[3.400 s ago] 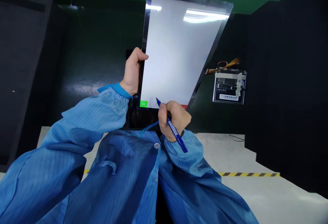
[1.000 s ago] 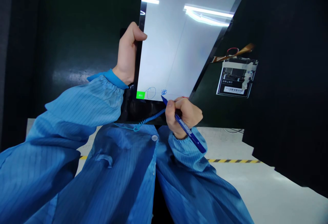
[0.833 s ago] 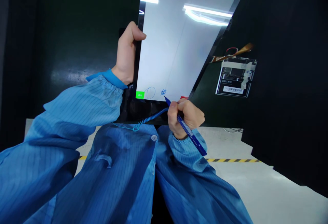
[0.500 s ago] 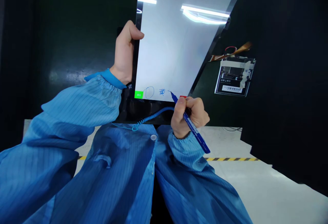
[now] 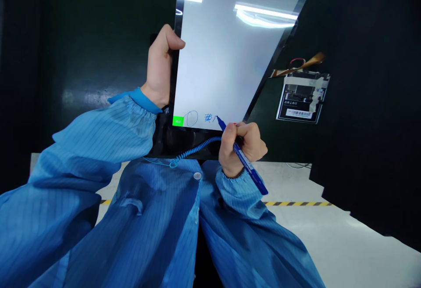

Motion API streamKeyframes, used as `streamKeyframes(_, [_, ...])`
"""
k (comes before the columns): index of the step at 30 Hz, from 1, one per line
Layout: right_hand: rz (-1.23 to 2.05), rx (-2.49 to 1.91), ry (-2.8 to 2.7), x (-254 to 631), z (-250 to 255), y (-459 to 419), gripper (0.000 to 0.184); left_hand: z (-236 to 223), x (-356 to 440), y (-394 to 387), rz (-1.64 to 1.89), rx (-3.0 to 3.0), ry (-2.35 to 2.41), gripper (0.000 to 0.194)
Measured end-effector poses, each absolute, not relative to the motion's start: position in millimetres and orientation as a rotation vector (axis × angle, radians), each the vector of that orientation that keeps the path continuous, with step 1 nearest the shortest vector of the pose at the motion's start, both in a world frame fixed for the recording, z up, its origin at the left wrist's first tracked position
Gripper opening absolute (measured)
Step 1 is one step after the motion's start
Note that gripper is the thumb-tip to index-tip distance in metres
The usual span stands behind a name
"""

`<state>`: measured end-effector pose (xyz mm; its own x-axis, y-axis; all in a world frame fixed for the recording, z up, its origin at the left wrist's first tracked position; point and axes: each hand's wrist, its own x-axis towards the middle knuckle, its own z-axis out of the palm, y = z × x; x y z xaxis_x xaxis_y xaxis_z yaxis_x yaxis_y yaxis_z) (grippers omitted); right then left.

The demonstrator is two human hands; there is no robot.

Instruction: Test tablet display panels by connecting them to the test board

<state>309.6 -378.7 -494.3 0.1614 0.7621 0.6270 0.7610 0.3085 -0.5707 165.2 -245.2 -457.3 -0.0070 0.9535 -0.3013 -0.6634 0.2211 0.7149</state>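
Note:
My left hand [image 5: 159, 68] grips the left edge of a flat display panel [image 5: 226, 59], its thumb bent over the dark frame and its other fingers hidden behind. The lit screen is white, with a green block at its lower left corner and a red one partly covered at the lower right. My right hand [image 5: 241, 147] is closed around a blue marker pen [image 5: 248, 167], whose tip meets the screen's lower edge. Beside the tip are a handwritten blue character and a drawn circle. A blue coiled cord [image 5: 197, 149] runs from near my left sleeve towards my right hand.
A circuard module with a barcode label [image 5: 299, 97] and an orange flex cable [image 5: 312, 62] lies on the dark green table [image 5: 98, 51] to the right. Beyond the table's near edge, yellow-black tape [image 5: 296, 203] crosses the pale floor.
The pen tip has shifted slightly left and up, and a new short blue stroke shows beside the character. My left hand keeps its grip on the panel.

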Motion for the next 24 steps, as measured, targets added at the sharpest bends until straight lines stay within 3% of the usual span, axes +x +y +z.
streamKeyframes(24, [0.025, -1.365, -1.614, 311.3, -493.3, -377.9, 0.032, -458.5, 165.9, -243.8, 1.382, 0.437, 0.871, 0.039])
